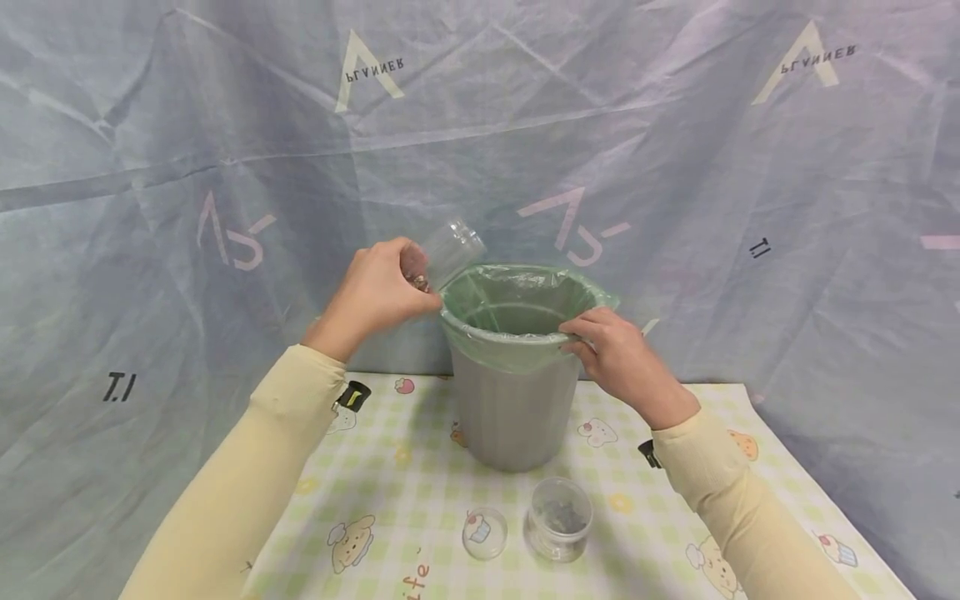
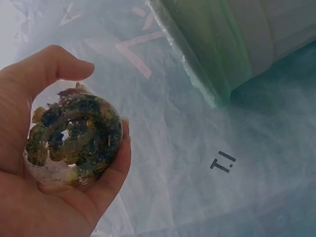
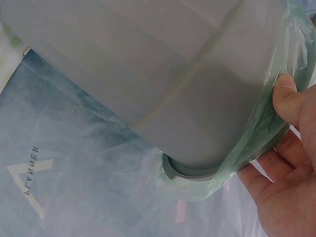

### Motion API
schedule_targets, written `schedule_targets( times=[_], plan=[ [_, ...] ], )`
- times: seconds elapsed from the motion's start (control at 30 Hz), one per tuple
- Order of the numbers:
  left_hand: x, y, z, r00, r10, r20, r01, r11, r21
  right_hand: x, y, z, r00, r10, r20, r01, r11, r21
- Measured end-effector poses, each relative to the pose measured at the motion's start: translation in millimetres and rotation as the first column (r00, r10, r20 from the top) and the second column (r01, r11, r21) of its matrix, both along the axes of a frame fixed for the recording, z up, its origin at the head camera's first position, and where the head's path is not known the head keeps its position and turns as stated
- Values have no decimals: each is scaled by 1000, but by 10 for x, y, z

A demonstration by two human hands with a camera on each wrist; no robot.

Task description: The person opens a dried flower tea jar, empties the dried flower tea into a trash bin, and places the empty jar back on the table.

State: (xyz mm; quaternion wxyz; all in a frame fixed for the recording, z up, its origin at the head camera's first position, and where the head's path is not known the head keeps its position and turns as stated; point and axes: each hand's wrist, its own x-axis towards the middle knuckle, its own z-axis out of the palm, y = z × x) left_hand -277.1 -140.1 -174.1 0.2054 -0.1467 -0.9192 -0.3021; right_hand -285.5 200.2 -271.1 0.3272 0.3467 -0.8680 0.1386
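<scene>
My left hand (image 1: 381,287) grips a clear plastic jar (image 1: 450,250) by its base end, above and left of the bin. The jar is tilted, its mouth pointing up and right toward the bin's far side. In the left wrist view, dried dark and yellowish bits (image 2: 79,133) show through the jar's bottom. A grey trash bin (image 1: 513,408) stands upright, lined with a green plastic bag (image 1: 517,350) folded over its rim. At the right side of that rim, my right hand (image 1: 622,358) pinches the bag and edge between thumb and fingers.
In front of the bin stands a second clear jar (image 1: 558,521) with greyish contents. A round clear lid (image 1: 484,533) lies to its left. The table wears a green checked cloth (image 1: 405,500) with cartoon prints. Behind hangs a grey-blue fabric backdrop (image 1: 480,133).
</scene>
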Motion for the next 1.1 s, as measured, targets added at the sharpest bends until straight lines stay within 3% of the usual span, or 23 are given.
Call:
schedule_targets(
  times=[0.37, 0.73, 0.9, 1.1],
  plan=[
    [-190, 53, 159, 999, 11, -47, -18, 988, -155, -9, -12, -2, 1000, 17, -1, -17, 1000, -5],
    [-388, 145, 190, 998, -42, 42, 52, 963, -265, -8, 1, -13, 1000, 5, 7, -5, 1000, -9],
    [-434, 193, 238, 997, -69, 13, 70, 943, -326, -13, -8, -21, 1000, 8, -4, -8, 1000, -11],
    [-436, 266, 335, 995, -91, 27, 95, 922, -376, -17, -9, -12, 1000, 12, -17, -13, 1000, -18]
  ],
)
